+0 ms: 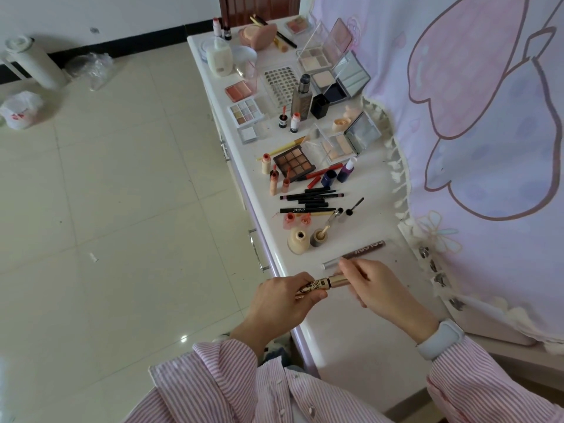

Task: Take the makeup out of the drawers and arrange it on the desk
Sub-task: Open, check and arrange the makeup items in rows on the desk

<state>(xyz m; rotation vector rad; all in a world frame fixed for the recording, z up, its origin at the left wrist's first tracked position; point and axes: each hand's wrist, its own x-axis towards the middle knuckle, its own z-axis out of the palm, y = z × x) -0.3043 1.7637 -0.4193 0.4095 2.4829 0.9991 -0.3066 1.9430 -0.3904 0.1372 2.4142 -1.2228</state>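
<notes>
A gold mascara tube (323,284) is held level over the near end of the white desk (351,340). My left hand (282,297) grips its printed body. My right hand (377,290) pinches its gold cap end. Just beyond my fingers a brown tube with a silver cap (357,254) lies on the desk. Farther along lie several black pencils (309,201), a brown eyeshadow palette (294,163), a beige foundation bottle (297,241) and open compacts (338,146).
Drawer handles (259,250) line the desk's left front. A pink patterned curtain (476,117) hangs along the right side. On the tiled floor to the left stand a white cylinder (36,62) and plastic bags (21,109).
</notes>
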